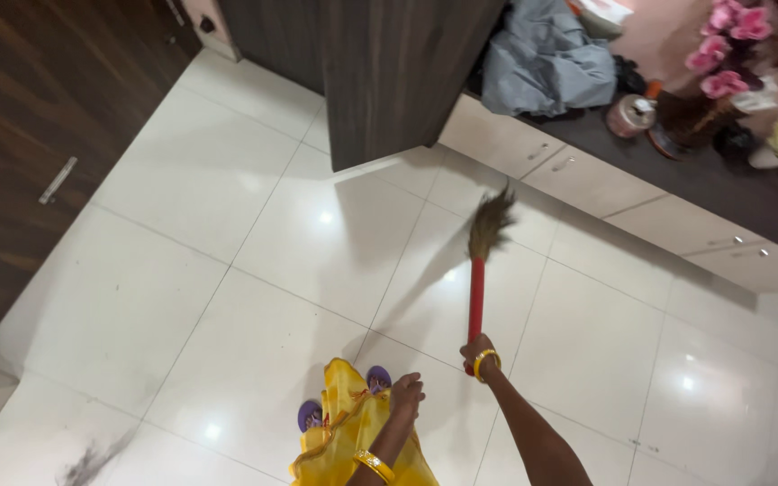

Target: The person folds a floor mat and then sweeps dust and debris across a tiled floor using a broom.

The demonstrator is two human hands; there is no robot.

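Above the white tiled floor (227, 297), the right hand (477, 353) grips a red-handled broom (479, 270). The left hand (405, 394) bunches yellow cloth (344, 432), fingers closed.

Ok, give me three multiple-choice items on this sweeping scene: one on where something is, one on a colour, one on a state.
1. Where do the broom's bristles lie?
A. On the white tiled floor near the low cream drawers
B. On the dark shelf by the flowers
C. Against the dark door at the left

2. What colour is the broom handle?
A. Blue
B. Red
C. Green

3. What is the left hand doing?
A. Gripping the broom
B. Lying flat on the floor
C. Closed at the yellow garment, off the broom

Answers:
1 A: the bristles meet the floor just in front of the drawers.
2 B: the stick is plainly red, and the right hand holds its end.
3 C: the left hand sits curled against the yellow garment, apart from the handle.
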